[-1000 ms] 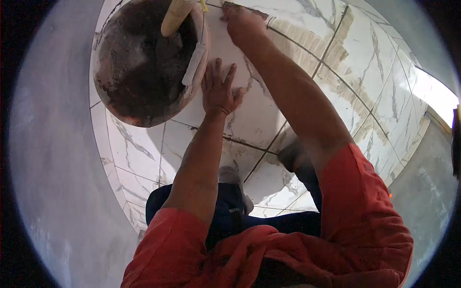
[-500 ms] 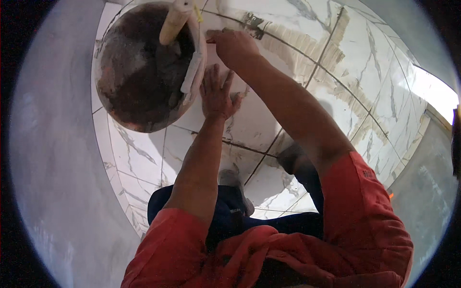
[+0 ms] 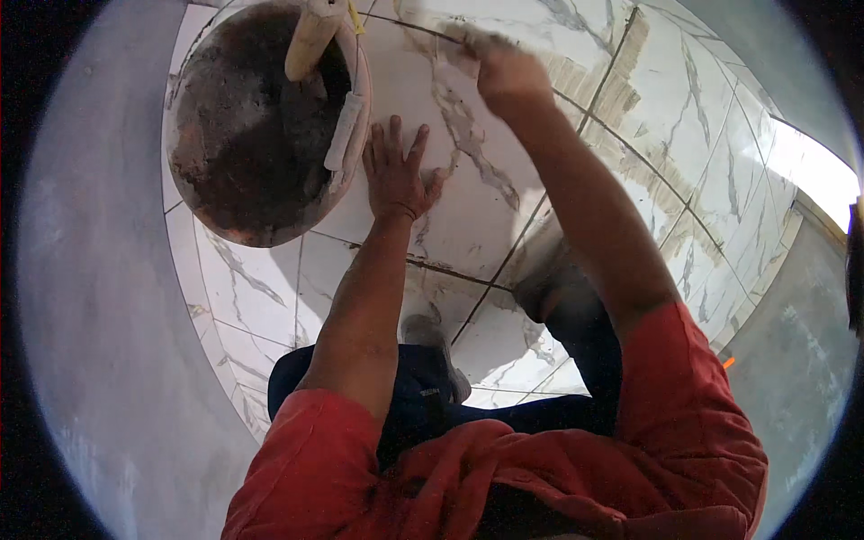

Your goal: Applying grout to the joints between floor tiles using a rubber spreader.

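Note:
My left hand lies flat on a white marble-patterned floor tile, fingers spread, holding nothing. Just left of it stands a round bucket with dark grey residue inside. A tool's pale wooden handle rises from the bucket, and the white grip of its bail rests along the rim. Farther out, my right hand is closed and blurred by motion over a tile joint near a dark smear. Whatever it grips, if anything, I cannot make out.
Beige grout streaks run beside the joints at the right. A grey wall curves along the left, another grey wall along the right. My shoes are on the tiles close to my body.
My right hand has moved right and away from beside the bucket to the dark smear at the joint. My left hand stays flat on the tile. The view has shifted slightly.

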The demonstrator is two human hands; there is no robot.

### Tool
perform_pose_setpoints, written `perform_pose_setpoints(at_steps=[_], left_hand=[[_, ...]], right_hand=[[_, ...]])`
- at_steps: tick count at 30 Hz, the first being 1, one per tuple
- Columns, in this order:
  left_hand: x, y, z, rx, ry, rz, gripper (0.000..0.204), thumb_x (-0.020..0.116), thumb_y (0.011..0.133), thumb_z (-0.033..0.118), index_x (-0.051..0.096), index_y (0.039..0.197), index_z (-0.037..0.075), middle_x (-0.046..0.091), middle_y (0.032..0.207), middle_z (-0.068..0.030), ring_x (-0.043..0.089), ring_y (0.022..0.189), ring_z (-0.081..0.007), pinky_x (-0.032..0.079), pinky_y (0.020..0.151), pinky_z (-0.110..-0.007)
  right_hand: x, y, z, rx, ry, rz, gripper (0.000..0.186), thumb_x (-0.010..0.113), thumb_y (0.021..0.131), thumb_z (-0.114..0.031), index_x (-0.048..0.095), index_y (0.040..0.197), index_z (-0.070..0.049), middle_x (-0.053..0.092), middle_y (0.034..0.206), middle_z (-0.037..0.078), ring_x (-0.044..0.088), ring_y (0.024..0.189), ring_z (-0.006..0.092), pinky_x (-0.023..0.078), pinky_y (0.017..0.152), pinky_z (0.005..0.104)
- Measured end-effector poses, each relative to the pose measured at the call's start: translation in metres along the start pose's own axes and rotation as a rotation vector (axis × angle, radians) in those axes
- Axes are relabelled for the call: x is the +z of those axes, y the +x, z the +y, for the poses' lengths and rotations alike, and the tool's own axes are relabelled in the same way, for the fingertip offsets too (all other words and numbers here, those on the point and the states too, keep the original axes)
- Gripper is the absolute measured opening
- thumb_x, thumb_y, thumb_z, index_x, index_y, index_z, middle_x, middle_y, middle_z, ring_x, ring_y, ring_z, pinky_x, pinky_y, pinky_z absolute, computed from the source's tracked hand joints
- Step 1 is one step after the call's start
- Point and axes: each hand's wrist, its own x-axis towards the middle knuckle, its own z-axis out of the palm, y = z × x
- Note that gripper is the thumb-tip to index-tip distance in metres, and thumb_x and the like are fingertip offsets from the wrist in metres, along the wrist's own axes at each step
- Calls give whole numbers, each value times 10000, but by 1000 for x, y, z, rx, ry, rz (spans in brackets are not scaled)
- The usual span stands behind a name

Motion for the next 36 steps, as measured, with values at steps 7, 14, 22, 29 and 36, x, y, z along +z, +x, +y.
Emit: perform_pose_setpoints(at_steps=[7, 14, 22, 29, 36], left_hand=[[-7, -8, -4, -15, -4, -23, 784, 583, 777, 473, 284, 1466, 245, 179, 1528, -204, 182, 1376, -476, 168, 1072, -626], [1, 9, 9, 5, -44, -40, 804, 573, 781, 478, 255, 1471, 215, 164, 1523, -226, 156, 1379, -481, 144, 1083, -622], [-8, -3, -4, -72, 4, -59, 763, 600, 778, 471, 300, 1450, 267, 155, 1539, -153, 155, 1400, -404, 164, 1113, -550], [-1, 0, -5, -33, -12, -27, 772, 589, 774, 465, 286, 1457, 267, 131, 1546, -167, 137, 1402, -424, 139, 1111, -566], [0, 7, 9, -26, -37, -51, 806, 595, 765, 464, 263, 1473, 266, 124, 1550, -170, 82, 1417, -427, 102, 1120, -574]], right_hand=[[7, -19, -32, -84, 84, -66, 291, 489, 908, -157, 605, 1167, -218, 640, 1068, 139, 647, 978, 303, 530, 818, 452], [52, 76, -65, -16, -73, 77, 321, 514, 905, -199, 574, 1198, -80, 602, 1161, 139, 603, 1074, 296, 504, 864, 440], [20, 64, -101, -78, 15, -123, 345, 521, 919, -188, 564, 1220, -26, 592, 1187, 142, 587, 1100, 304, 485, 891, 416], [14, 75, -103, -105, 64, -275, 271, 535, 932, -226, 631, 1125, -62, 631, 1119, 135, 627, 1042, 268, 518, 873, 408], [42, 93, -76, -97, -11, -6, 289, 545, 921, -221, 632, 1147, -62, 627, 1148, 138, 636, 1021, 253, 514, 877, 404]])
